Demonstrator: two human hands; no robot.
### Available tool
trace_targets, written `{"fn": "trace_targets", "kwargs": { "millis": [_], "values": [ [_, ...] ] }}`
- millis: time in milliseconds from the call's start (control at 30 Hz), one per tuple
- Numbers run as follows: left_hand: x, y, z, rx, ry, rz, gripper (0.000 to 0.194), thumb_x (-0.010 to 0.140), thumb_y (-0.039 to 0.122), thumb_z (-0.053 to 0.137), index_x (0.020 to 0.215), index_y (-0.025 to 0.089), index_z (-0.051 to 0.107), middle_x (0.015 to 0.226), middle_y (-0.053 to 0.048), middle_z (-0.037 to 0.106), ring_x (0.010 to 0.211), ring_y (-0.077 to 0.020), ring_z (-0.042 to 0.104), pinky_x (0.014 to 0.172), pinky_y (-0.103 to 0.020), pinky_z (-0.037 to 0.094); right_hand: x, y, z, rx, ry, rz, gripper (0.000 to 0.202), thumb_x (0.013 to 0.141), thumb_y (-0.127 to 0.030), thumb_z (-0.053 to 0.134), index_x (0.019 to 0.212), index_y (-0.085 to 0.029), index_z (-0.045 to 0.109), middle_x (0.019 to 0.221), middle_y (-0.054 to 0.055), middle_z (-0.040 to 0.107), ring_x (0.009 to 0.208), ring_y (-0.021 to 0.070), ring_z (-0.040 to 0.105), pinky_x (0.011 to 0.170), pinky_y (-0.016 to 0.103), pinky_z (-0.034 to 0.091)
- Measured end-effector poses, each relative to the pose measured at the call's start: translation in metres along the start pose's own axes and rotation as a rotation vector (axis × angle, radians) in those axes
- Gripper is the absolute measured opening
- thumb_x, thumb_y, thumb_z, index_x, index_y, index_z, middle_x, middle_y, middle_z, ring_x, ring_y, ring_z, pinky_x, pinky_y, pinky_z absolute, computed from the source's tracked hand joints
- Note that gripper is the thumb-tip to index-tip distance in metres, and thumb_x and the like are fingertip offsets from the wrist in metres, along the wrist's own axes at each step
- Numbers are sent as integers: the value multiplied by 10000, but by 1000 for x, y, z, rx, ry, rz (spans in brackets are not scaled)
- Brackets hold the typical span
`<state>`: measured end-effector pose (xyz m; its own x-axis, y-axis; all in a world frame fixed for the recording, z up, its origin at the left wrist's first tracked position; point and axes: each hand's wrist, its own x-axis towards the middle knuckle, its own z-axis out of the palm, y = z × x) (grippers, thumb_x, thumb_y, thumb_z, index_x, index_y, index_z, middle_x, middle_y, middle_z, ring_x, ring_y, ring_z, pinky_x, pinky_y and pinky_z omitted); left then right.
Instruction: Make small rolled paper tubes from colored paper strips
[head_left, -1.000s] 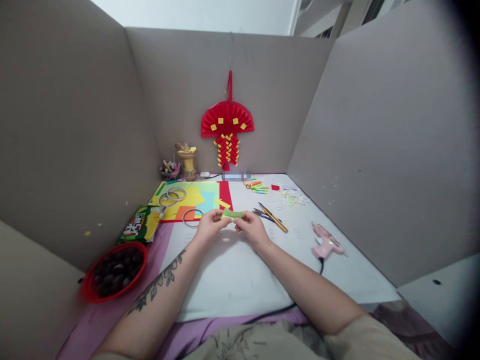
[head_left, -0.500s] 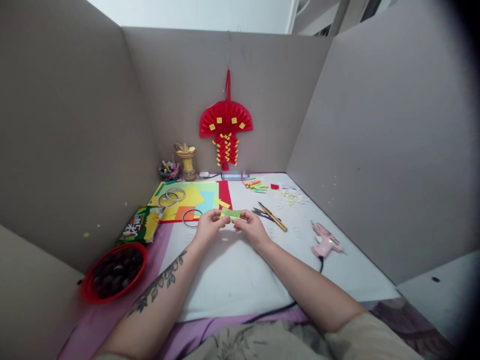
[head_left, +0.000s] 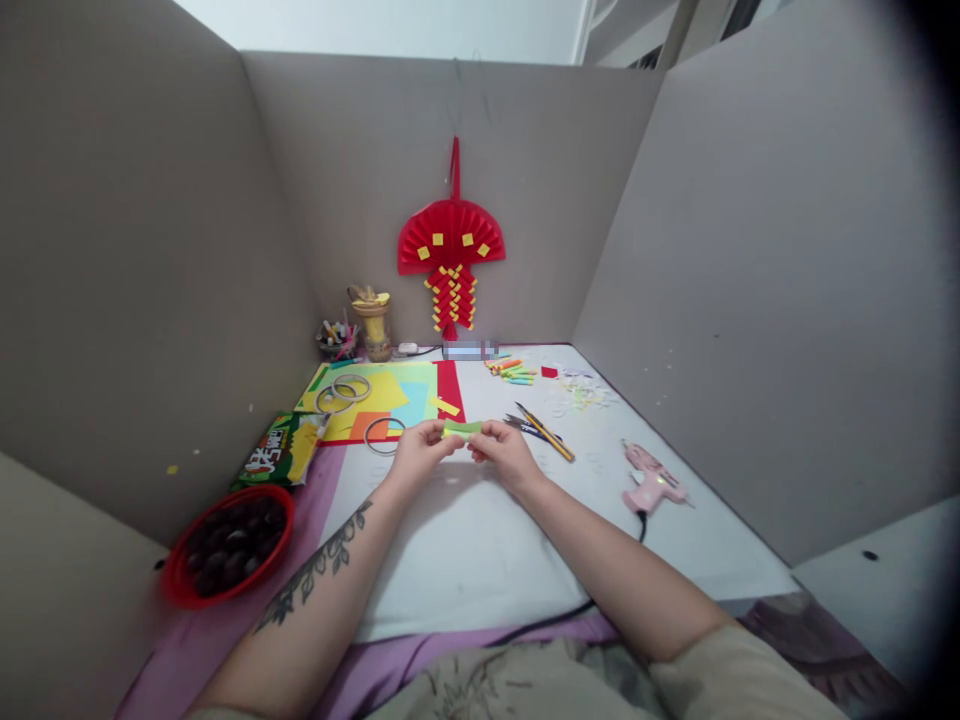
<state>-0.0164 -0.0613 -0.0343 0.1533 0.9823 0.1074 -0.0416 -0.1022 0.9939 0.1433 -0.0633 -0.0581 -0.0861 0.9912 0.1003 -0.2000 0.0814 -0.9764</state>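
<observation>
A small piece of green paper (head_left: 463, 428) is stretched between my two hands, above the white tabletop. My left hand (head_left: 422, 446) pinches its left end, and my right hand (head_left: 506, 455) pinches its right end. The near edge of the paper looks curled or folded, lighter green below and darker above. Just beyond it lies a narrow yellow paper strip (head_left: 445, 406). To the right of my right hand rest dark-handled scissors (head_left: 525, 427) and a yellow pencil (head_left: 551, 437). A roll of tape (head_left: 384, 436) lies by my left hand.
Coloured paper sheets (head_left: 382, 385) with more tape rolls lie at left. Rolled paper pieces (head_left: 514, 370) and paper scraps (head_left: 585, 390) are at the back right. A pink glue gun (head_left: 652, 480) stands at right. A red bowl of dark round fruit (head_left: 171, 580) is at near left.
The green paper's near edge has curled up a little between my fingers. Both hands stay in nearly the same place.
</observation>
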Motion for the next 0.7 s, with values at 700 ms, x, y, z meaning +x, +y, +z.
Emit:
{"fn": "trace_targets", "kwargs": {
  "millis": [700],
  "values": [
    [3,-9,9,-305,61,-129,356,573,335,783,832,152,623,745,-23,695,695,-130,645,723,-253,499,-16,-18,1,-572,147,-706,108,788,-210,579,750,-210,680,700,40,647,684,168,584,656,313,471]
  ]
}}
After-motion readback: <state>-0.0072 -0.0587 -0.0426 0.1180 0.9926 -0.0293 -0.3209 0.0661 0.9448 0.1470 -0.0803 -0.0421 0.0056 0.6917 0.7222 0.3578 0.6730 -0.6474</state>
